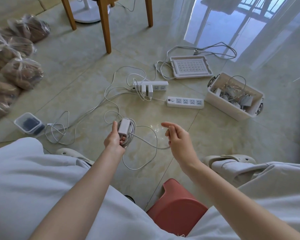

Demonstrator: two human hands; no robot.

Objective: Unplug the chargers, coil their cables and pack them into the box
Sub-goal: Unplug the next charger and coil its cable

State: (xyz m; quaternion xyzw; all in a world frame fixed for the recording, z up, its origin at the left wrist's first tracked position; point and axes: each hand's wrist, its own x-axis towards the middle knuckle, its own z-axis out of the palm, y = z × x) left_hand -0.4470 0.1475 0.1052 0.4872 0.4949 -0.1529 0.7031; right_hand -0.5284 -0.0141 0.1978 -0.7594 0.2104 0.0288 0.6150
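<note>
While the left hand (113,138) grips the charger (123,127) and its coil (133,126) over the near floor, and I cannot tell whether the half-curled right hand (178,137) holds the trailing cable (145,138), slack may spill the loops.

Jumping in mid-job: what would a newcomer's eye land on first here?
The left hand, low centre, grips a white charger with its cable coiled round it, and one strand runs to the right hand. Beyond them, two chargers are plugged into the farther power strip mid-floor. At right, the open box already holds cables.
</note>
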